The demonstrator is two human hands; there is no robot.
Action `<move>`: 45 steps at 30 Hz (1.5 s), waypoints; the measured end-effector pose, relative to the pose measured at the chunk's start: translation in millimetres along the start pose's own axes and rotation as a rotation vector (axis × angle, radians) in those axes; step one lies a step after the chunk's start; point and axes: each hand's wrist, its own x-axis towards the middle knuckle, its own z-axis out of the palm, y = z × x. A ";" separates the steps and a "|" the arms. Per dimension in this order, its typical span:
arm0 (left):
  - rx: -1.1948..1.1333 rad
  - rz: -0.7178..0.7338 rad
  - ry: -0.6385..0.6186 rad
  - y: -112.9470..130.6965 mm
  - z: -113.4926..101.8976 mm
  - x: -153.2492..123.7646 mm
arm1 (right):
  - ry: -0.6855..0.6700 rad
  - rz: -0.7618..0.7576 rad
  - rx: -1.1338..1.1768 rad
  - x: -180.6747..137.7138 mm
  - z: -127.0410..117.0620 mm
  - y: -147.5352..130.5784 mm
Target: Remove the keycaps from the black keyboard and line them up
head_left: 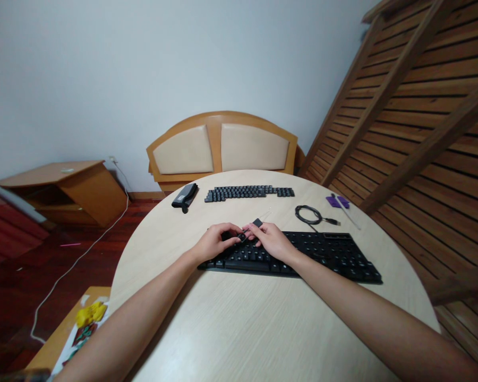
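A black keyboard [326,254] lies across the round pale wooden table [239,323]. My left hand [215,243] and my right hand [271,240] rest over its far left part, fingertips meeting. Between them they pinch a small black keycap [242,237]. Another small black piece [257,222] lies on the table just beyond my right fingers. Both hands have their fingers curled in a pinch.
Rows of loose dark keycaps [249,192] lie at the far side, with a folded dark pouch [185,196] to their left. A coiled black USB cable [311,215] and purple tools [338,201] sit at the right. A wooden headboard [221,146] and slatted frame [422,116] stand behind.
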 end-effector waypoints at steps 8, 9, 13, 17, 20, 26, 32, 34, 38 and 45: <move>0.139 0.106 -0.046 0.0 -1.4 0.3 | 0.026 -0.015 -0.024 -1.2 0.5 -0.3; 0.161 0.122 -0.058 0.4 -1.7 0.2 | 0.030 -0.017 -0.028 -1.3 0.6 -0.4; 0.193 0.151 -0.079 1.4 -2.6 -0.3 | 0.027 -0.020 -0.029 -1.4 0.8 -0.4; 0.196 0.173 -0.089 2.8 -2.8 -0.1 | 0.022 -0.018 -0.040 -2.3 0.7 -1.8; 0.205 0.207 -0.103 5.2 -2.5 0.5 | 0.021 -0.006 -0.048 -3.6 1.2 -3.9; 0.202 0.259 -0.103 6.3 -2.3 0.5 | 0.027 0.021 -0.057 -6.2 3.3 -8.2; 0.256 0.264 -0.093 4.7 -1.9 0.0 | 0.015 0.031 -0.042 -5.8 1.9 -7.7; 0.292 0.273 -0.091 5.9 -2.1 0.2 | 0.021 0.030 -0.026 -5.0 1.5 -6.5; 0.382 0.309 -0.104 9.2 -2.5 0.3 | 0.026 0.032 -0.007 -4.5 1.3 -5.8; 0.447 0.362 -0.077 14.9 0.1 -0.5 | 0.048 0.023 0.009 -3.6 1.2 -6.3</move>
